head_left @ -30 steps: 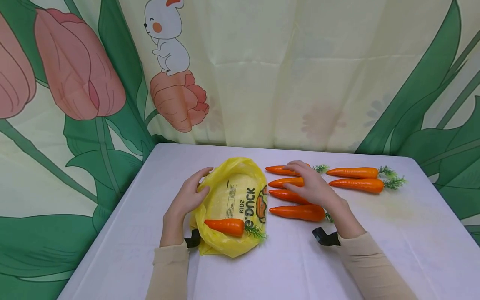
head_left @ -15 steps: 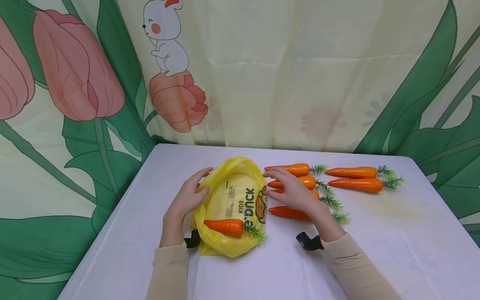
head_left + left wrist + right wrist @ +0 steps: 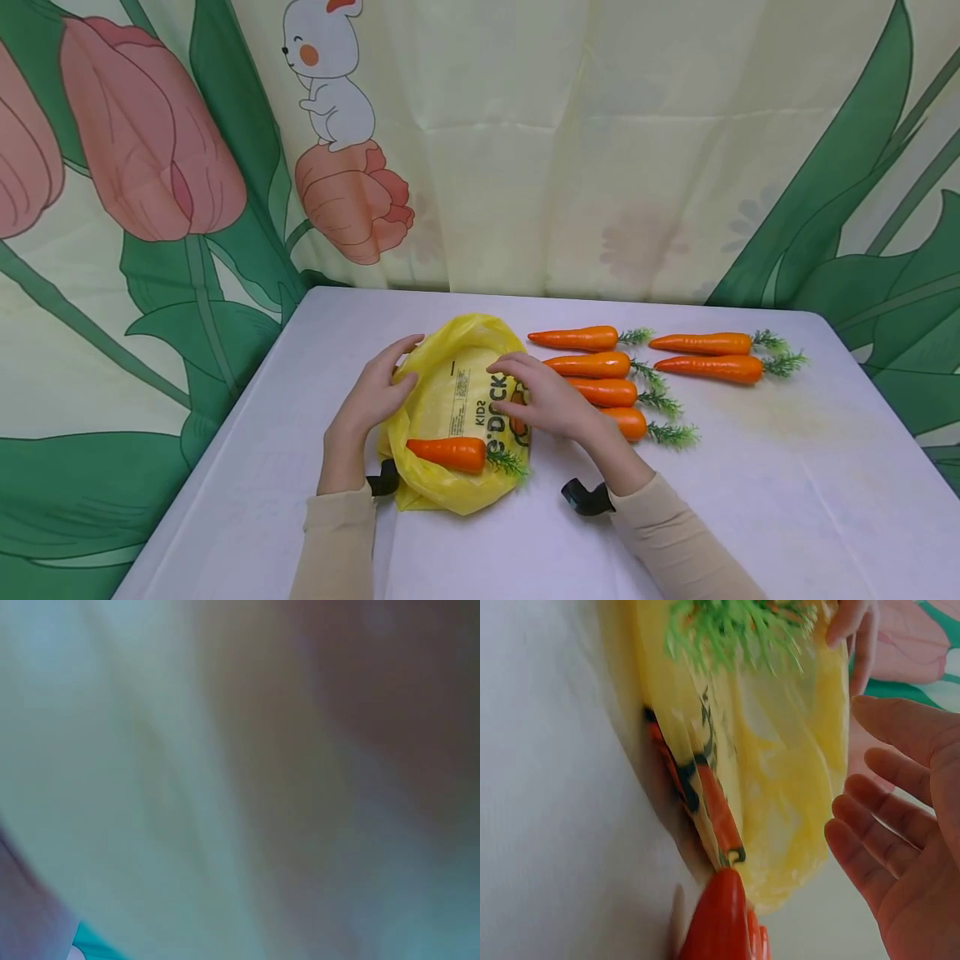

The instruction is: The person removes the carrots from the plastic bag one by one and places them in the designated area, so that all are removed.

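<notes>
A yellow plastic bag (image 3: 431, 492) with dark print lies with its mouth spread on the white table. My left hand (image 3: 369, 393) holds its left rim, thumb and fingers about the edge; the left wrist view is only blur. One orange carrot (image 3: 448, 453) with green leaves lies in the bag's near part, the leaves over the right side. Above the bag's right side is my right hand (image 3: 551, 400), fingers loosely bent and holding nothing. In the right wrist view this hand's fingers (image 3: 885, 825) are apart beside the yellow bag (image 3: 780, 825), a red-orange carrot tip (image 3: 724, 907) below.
Several carrots lie in a column right of the bag, the farthest carrot (image 3: 573, 337) near the back. Two more carrots (image 3: 701, 343) lie farther right. A printed curtain (image 3: 510, 167) hangs behind the white table (image 3: 750, 500).
My right hand has moved left from over the carrot column to above the bag, uncovering most of those carrots. The left hand and the carrot in the bag stay in place.
</notes>
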{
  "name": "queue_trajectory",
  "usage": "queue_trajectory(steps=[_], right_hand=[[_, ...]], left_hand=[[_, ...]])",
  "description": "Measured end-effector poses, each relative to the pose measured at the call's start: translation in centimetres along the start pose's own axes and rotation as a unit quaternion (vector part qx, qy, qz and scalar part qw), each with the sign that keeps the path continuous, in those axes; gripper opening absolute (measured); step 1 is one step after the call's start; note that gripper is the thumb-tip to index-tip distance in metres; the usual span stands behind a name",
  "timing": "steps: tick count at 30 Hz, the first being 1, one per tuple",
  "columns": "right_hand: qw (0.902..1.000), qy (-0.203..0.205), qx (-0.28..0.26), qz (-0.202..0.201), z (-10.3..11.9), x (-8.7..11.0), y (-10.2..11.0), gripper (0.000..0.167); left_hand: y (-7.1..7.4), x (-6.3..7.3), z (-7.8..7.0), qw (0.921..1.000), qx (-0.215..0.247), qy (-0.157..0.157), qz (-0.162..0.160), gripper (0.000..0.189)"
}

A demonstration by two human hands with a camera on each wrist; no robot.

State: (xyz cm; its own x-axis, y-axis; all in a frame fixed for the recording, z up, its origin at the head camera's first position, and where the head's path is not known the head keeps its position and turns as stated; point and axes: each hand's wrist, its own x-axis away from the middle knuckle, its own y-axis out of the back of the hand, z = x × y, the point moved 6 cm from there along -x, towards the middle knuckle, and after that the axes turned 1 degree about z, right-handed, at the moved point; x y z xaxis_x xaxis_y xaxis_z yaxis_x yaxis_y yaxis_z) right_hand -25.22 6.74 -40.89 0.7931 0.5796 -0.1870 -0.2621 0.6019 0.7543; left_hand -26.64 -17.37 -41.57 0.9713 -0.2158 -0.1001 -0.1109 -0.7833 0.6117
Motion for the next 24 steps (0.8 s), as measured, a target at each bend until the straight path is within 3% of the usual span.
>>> queue_trajectory(steps=[24], right_hand=[[0.9968,0.070,-0.004,0.040,3.0,-0.7,-3.7,0.046]], left_hand=[[0.0,0.0,0.0,1.0000,-0.001,-0.005,0.003,0.055]])
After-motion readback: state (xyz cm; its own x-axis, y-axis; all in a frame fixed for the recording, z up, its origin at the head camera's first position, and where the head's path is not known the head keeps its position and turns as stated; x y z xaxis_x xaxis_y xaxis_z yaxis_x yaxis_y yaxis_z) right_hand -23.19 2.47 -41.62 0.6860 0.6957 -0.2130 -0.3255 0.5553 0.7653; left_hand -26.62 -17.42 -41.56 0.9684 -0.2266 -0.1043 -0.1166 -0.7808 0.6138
